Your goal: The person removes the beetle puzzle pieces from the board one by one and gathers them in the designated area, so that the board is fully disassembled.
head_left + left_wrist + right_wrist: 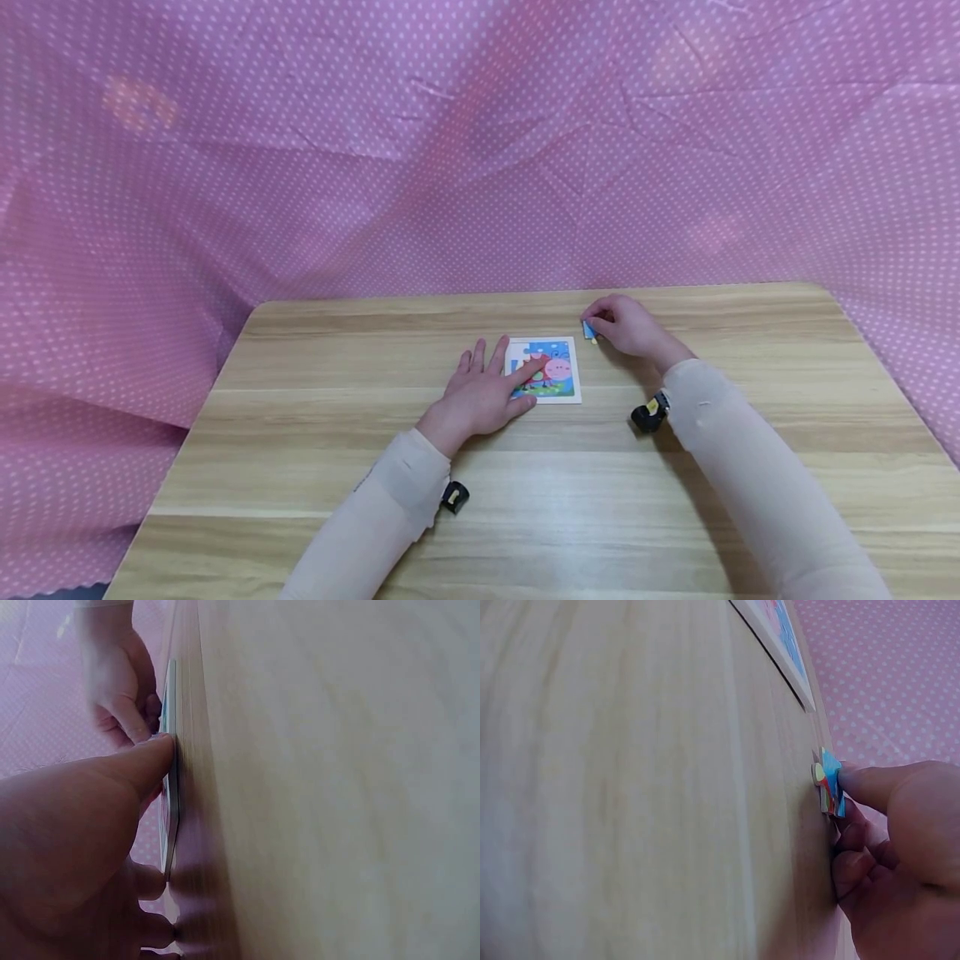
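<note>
A small square picture puzzle board [553,369] with a white frame lies flat near the middle of the wooden table [315,417]. My left hand [487,392] lies flat with straight fingers, its thumb and forefinger resting on the board's left part; the board [171,795] appears edge-on in the left wrist view. My right hand [626,327] is just right of the board's far corner and pinches a small blue puzzle piece [590,332] against the table. In the right wrist view the piece [829,782] sits between thumb and fingers, with the board [784,645] farther off.
A pink cloth with white dots [480,150] hangs behind and around the table. Small black wrist cameras [649,413] sit on both forearms. The table's near half holds only my sleeved arms.
</note>
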Tool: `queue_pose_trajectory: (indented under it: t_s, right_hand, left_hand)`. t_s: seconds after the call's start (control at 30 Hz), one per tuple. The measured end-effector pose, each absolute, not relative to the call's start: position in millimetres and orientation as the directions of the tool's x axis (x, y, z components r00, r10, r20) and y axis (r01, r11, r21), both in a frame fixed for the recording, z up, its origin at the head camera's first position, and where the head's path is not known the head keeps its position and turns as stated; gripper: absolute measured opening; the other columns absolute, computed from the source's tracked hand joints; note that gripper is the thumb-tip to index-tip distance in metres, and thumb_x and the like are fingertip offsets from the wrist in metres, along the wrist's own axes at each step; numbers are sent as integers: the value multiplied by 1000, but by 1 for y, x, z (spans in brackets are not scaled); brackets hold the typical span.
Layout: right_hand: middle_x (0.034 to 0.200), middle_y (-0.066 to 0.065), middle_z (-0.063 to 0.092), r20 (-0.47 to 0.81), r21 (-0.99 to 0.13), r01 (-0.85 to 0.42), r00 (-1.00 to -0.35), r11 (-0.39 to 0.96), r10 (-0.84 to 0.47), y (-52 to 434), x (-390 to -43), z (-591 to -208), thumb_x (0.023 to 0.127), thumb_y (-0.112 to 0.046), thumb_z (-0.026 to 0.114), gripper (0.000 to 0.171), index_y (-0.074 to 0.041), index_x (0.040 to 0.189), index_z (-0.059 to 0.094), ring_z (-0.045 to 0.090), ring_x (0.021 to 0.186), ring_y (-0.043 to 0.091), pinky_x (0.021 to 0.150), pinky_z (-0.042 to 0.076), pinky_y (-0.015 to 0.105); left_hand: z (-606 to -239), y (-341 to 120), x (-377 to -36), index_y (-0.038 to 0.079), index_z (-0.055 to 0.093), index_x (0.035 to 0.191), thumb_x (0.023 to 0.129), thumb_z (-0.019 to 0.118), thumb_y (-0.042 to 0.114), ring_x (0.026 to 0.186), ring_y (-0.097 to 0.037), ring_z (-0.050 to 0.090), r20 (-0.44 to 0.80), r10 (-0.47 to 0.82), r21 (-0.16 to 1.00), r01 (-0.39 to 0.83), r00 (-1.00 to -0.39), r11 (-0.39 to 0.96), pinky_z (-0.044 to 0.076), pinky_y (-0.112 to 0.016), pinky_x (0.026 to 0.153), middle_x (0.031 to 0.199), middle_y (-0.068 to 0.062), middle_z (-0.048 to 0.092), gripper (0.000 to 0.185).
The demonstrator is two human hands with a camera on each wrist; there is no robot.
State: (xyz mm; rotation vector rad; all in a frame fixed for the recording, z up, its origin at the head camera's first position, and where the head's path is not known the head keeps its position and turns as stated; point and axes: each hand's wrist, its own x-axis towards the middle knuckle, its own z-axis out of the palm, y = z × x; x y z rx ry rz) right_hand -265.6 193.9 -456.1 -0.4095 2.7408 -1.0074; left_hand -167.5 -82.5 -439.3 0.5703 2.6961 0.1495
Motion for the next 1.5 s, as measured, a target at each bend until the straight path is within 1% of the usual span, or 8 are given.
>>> queue_pose_trajectory:
  t_s: [0.27, 0.43, 0.53, 0.73, 0.9, 1.13, 1.4, 1.5]
  right_hand:
    - [116, 19, 74, -80, -665, -190, -943, 722, -322, 195, -264, -455, 112, -13, 57, 25, 0, 125, 74, 67, 106, 31, 97, 55, 50]
    - [119, 18, 74, -95, -674, -166, -947, 720, -307, 195, -264, -456, 114, -16, 55, 27, -2, 128, 73, 66, 107, 31, 98, 55, 49]
    - [119, 18, 74, -93, -684, -160, -949, 712, -302, 196, -263, -457, 114, -17, 54, 28, -2, 128, 73, 66, 107, 30, 97, 54, 47]
    - [111, 15, 74, -66, -708, -173, -949, 685, -308, 196, -259, -456, 113, -18, 55, 27, -3, 126, 74, 64, 95, 24, 84, 53, 37]
    - [106, 13, 71, -39, -711, -193, -949, 676, -312, 195, -255, -455, 112, -18, 57, 26, -3, 125, 73, 61, 88, 21, 79, 52, 34]
    - [105, 12, 69, 1, -717, -214, -952, 664, -306, 189, -251, -449, 113, -24, 58, 28, -5, 127, 73, 60, 88, 22, 78, 52, 35]
    - [104, 13, 68, 28, -735, -245, -943, 632, -332, 180, -247, -444, 112, -20, 59, 26, -4, 127, 73, 60, 87, 21, 74, 52, 31]
    - [106, 13, 69, 31, -741, -252, -939, 622, -343, 176, -246, -443, 112, -20, 60, 26, -3, 126, 74, 60, 89, 21, 76, 52, 32]
  left_hand:
    - [-440, -83, -168, 53, 19, 170, 111, 43, 61, 167, -52, 3, -337, 416, 184, 374, -845, 909, 11, -65, 135, 184, -16, 3, 64]
    - [-439, -82, -167, 54, 20, 169, 111, 43, 63, 167, -53, 4, -333, 408, 187, 365, -850, 912, 12, -65, 135, 184, -15, 2, 63]
    - [-439, -79, -167, 55, 21, 169, 110, 44, 65, 167, -53, 1, -333, 405, 208, 353, -851, 912, 10, -66, 135, 184, -14, 0, 64]
    - [-438, -72, -166, 52, 26, 169, 109, 46, 65, 166, -55, -1, -315, 396, 240, 331, -862, 912, 8, -68, 135, 183, -19, 2, 64]
    - [-437, -67, -167, 53, 27, 168, 109, 46, 65, 165, -57, 1, -319, 374, 221, 316, -871, 923, 8, -67, 135, 182, -22, 3, 64]
    - [-437, -64, -168, 53, 27, 168, 109, 48, 64, 165, -57, 1, -331, 359, 218, 300, -873, 929, 9, -67, 135, 182, -21, 2, 64]
    - [-436, -62, -169, 54, 27, 168, 109, 46, 65, 165, -58, 1, -345, 352, 211, 293, -870, 932, 8, -67, 135, 183, -21, 0, 63]
    - [-436, -62, -170, 54, 26, 168, 109, 46, 65, 165, -58, 1, -352, 351, 211, 292, -868, 933, 8, -67, 135, 183, -20, -1, 63]
